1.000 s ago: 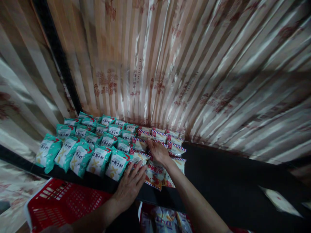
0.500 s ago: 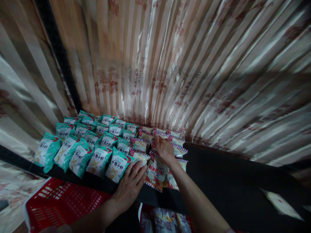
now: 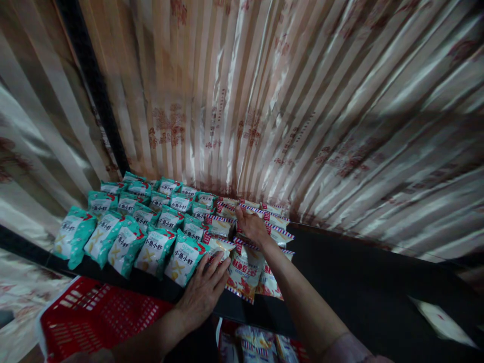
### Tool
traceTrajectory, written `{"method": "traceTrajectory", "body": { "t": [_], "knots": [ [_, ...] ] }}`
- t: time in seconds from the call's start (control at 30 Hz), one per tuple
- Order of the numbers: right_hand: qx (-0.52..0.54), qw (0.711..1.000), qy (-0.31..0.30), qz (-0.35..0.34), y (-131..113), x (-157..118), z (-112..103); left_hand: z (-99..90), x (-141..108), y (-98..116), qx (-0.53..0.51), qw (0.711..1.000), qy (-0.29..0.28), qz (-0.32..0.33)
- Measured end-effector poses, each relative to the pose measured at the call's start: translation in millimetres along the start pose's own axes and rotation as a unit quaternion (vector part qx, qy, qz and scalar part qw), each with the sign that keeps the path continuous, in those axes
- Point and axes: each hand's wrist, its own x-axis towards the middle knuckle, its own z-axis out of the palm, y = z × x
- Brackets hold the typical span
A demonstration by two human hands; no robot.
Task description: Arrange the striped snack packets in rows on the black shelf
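My left hand (image 3: 204, 283) lies with fingers spread against the front of a cream snack bag (image 3: 220, 245), beside the last teal bag in the front row. My right hand (image 3: 252, 227) reaches over the front bags into the middle of the cream group. Its fingers curl down at a snack bag (image 3: 244, 235), the tips partly hidden. Cream bags with red-and-blue striped edges, such as the front one (image 3: 244, 269), stand in rows. Left of them are several rows of teal-and-white snack bags (image 3: 185, 257). All rest on a black shelf (image 3: 340, 282).
A red plastic basket (image 3: 102, 312) sits below the shelf at left. Another container below holds striped snack bags (image 3: 257, 345). A pale flat card (image 3: 442, 322) is at the right. Striped foil sheeting (image 3: 234, 101) hangs behind, with a dark post (image 3: 98, 85) at left.
My right hand has shifted slightly left and down among the cream bags, its fingers more bent. My left hand has barely moved.
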Motion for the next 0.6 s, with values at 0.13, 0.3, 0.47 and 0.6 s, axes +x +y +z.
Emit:
{"method": "traceTrajectory", "body": {
  "t": [0.13, 0.3, 0.47, 0.6],
  "knots": [
    [0.057, 0.998, -0.013, 0.021, -4, 5, 4, 1.0, 0, 0, 0.000, 1.000, -0.011, 0.002],
    [0.108, 0.994, -0.008, 0.020, -12, 9, 5, 3.5, -2, 0, 0.004, 1.000, -0.023, -0.002],
    [0.084, 0.996, 0.008, 0.016, -13, 4, 1, 5.1, -3, 0, 0.003, 1.000, -0.024, -0.003],
    [0.056, 0.993, 0.084, 0.061, -6, 6, -1, 4.1, -3, 0, 0.001, 1.000, -0.026, -0.002]
  ]
}}
